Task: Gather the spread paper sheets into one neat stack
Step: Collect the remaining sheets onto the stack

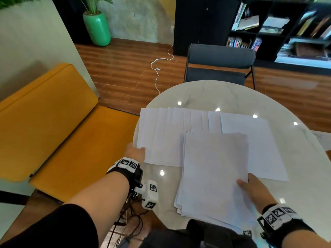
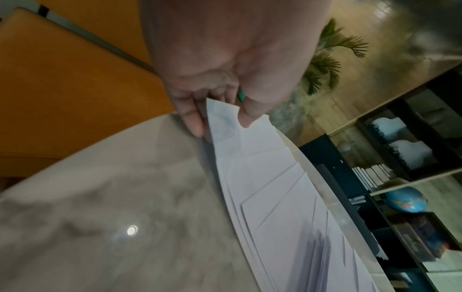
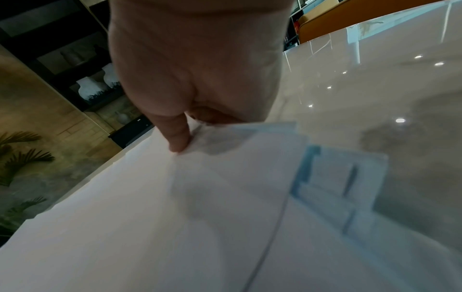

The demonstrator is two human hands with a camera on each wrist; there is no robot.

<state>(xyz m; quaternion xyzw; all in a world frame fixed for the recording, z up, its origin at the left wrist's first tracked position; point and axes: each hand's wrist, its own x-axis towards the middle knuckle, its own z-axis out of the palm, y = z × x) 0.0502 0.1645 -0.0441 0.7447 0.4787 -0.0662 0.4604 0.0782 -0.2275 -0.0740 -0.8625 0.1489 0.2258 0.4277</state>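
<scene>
Several white paper sheets (image 1: 172,133) lie fanned in an overlapping row across the round marble table (image 1: 206,93). My left hand (image 1: 135,152) pinches the near left corner of the leftmost sheets (image 2: 225,118), thumb on top and fingers beneath. A thicker stack of sheets (image 1: 213,174) sits nearer to me, lying over the row and reaching past the table's near edge. My right hand (image 1: 250,187) grips the stack's right edge, thumb on top (image 3: 178,138). One more single sheet (image 1: 250,133) lies at the right, partly under the stack.
An orange bench (image 1: 53,126) stands left of the table. A dark chair (image 1: 220,65) faces the table's far side. Behind it are black bookshelves (image 1: 268,27), a green vase (image 1: 97,29) and a white cable (image 1: 159,68) on the wooden floor.
</scene>
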